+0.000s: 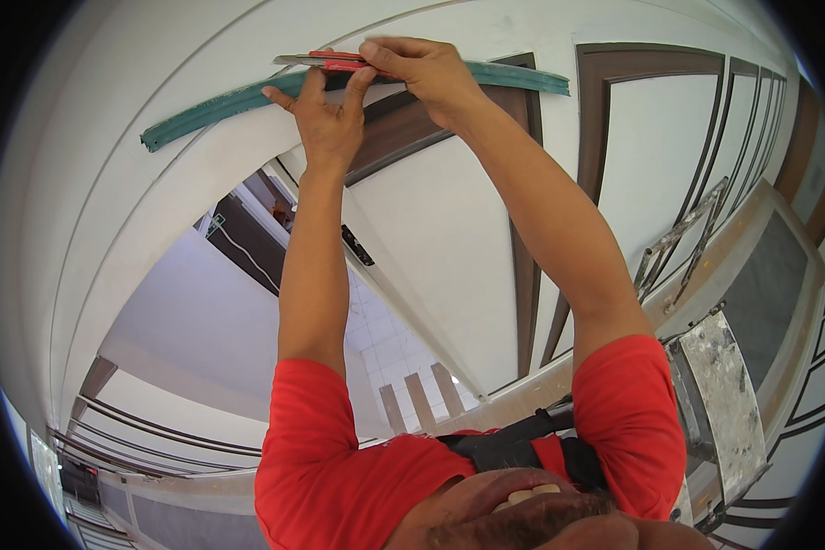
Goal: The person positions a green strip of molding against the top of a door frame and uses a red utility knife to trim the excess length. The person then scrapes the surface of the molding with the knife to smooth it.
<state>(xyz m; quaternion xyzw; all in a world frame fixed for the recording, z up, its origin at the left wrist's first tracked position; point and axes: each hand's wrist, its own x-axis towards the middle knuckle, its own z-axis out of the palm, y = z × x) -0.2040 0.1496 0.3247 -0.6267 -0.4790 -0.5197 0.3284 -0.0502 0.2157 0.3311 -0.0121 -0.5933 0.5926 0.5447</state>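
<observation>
Green, long, slender strip of grooved metal or plastic (220, 108) spans the space above the person's head, in front of a smooth white surface (202, 57), its middle at the hands. It looks whole on either side of them, with no cut or missing piece showing, so what has been done seems to be only bringing strip and blade together; any work by the blade appears left to do, though the covered middle cannot be judged. Its long axis runs left to right, the left end sitting lower, and its bow may come partly from the lens. Beside its upper edge, a slim red-handled knife with a bare silver blade (339, 61) points left, roughly along the strip; whether they touch is unclear. The right hand (435, 78) pinches the knife's rear end between thumb and fingers. The left hand (332, 128) is at the strip with fingers spread across it; whether it grips the strip or steadies the knife, I cannot tell. Below stands a white door panel in dark-brown framing (431, 202).
</observation>
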